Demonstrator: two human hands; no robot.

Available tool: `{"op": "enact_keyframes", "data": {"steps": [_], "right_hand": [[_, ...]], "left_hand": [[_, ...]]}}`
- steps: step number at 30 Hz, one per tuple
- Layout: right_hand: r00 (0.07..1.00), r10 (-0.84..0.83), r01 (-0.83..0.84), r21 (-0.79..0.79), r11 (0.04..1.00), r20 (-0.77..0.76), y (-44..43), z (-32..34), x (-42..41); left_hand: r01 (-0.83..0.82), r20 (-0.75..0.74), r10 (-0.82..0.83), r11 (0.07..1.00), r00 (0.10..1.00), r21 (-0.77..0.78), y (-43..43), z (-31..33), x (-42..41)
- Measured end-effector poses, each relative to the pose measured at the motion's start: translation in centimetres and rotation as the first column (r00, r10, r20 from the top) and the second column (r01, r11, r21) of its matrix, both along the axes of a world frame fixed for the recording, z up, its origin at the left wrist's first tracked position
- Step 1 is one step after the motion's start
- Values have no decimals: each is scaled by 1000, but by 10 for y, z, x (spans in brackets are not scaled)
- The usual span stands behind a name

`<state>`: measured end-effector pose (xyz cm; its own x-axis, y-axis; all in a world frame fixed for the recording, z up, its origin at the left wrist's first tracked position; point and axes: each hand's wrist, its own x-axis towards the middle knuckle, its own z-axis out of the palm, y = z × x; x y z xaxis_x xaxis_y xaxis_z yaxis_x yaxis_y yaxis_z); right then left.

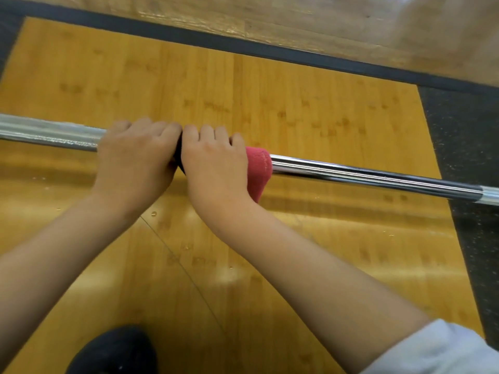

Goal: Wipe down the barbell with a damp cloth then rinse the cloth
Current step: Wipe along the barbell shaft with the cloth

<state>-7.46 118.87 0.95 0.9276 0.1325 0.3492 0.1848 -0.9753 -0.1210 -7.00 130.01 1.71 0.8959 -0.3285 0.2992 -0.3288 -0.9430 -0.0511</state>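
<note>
The barbell point(364, 175) ran across the wooden platform point(297, 103) from its left edge to its right, held above the boards. The right hand point(216, 163) had its fingers curled tight together over a pink cloth point(258, 168) wrapped round the shaft, probably so the damp fabric pressed all around it. Touching it, the left hand point(135, 155) clenched the bare bar, likely to steady it. A dark shoe point(116, 352) stood at the near edge

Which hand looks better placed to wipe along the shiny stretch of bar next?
The right hand. It is wrapped around the red cloth on the bar, facing the shiny stretch. The left hand grips the bar beside it; no cloth shows there.
</note>
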Motion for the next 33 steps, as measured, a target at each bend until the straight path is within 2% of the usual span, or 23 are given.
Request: {"op": "enact_keyframes", "data": {"steps": [3, 5, 6, 7, 8, 10, 11, 12, 13, 14, 15, 17, 18, 20, 23, 27, 29, 30, 31, 32, 33], "right_hand": [[998, 54, -53, -24, 998, 38, -12, -4, -1], [997, 72, -72, -54, 996, -8, -24, 0, -4], [997, 74, -77, -71, 994, -38, -32, 1, -6], [995, 73, -79, -87, 993, -68, -43, 3, -8], [993, 71, -80, -94, 992, -90, -53, 5, -10], [990, 68, -80, -96, 992, -124, -73, 6, -13], [989, 60, -75, -103, 992, -138, -79, 6, -14], [990, 39, -55, -115, 992, -137, -80, 4, -15], [994, 4, -17, -125, 992, -106, -79, 2, -15], [997, -29, 19, -132, 991, -75, -74, -1, -14], [997, -55, 49, -133, 990, -47, -69, -2, -13], [998, -65, 65, -126, 990, 9, -55, -5, -10], [998, -58, 62, -104, 993, 35, -46, -5, -8], [999, -29, 32, -56, 998, 40, -24, -5, -5], [1000, 7, -6, -50, 999, 28, 7, -5, -1], [996, 58, -56, -30, 998, 73, 2, -7, 1], [993, 94, -92, -33, 995, 74, -12, -6, 0], [993, 101, -99, -43, 994, 66, -20, -5, -1], [993, 102, -99, -57, 993, 53, -29, -4, -4], [995, 96, -93, -80, 992, 32, -40, -3, -6], [996, 87, -84, -102, 991, 25, -52, -2, -8]], "left_hand": [[-39, -6, 39, 999, 999, 16, -1, -1, 5], [-19, -63, 20, 1000, 998, 24, -2, 3, 9], [3, -162, 6, 998, 987, 59, -3, 7, 13], [27, -347, 11, 994, 938, 103, -3, 13, 20], [39, -554, 24, 994, 832, 102, -1, 20, 31], [18, -856, 34, 999, 517, 50, 2, 31, 54], [2, -920, 4, 1000, 392, 5, 1, 35, 61], [-11, -940, -19, 1000, 340, -24, 1, 36, 64], [-19, -935, -19, 999, 353, -28, 1, 36, 63], [-27, -909, 8, 1000, 417, -4, 1, 34, 59], [-38, -841, 50, 999, 538, 35, 1, 31, 50], [-42, -528, 53, 999, 848, 32, 0, 21, 29], [-24, -348, 22, 1000, 937, 1, -1, 15, 18], [16, -106, -17, 1000, 994, -11, 0, 3, 3], [3, 24, -3, 1000, 1000, -5, 0, -1, 0], [34, -46, -33, 999, 998, 5, 5, 2, 8], [72, -158, -64, 996, 985, 45, 6, 5, 15], [87, -281, -61, 993, 958, 80, 5, 10, 20], [97, -442, -51, 992, 896, 81, 4, 15, 26], [94, -609, -41, 994, 792, 55, 4, 21, 35], [87, -761, -42, 996, 648, 20, 5, 26, 46]]}}
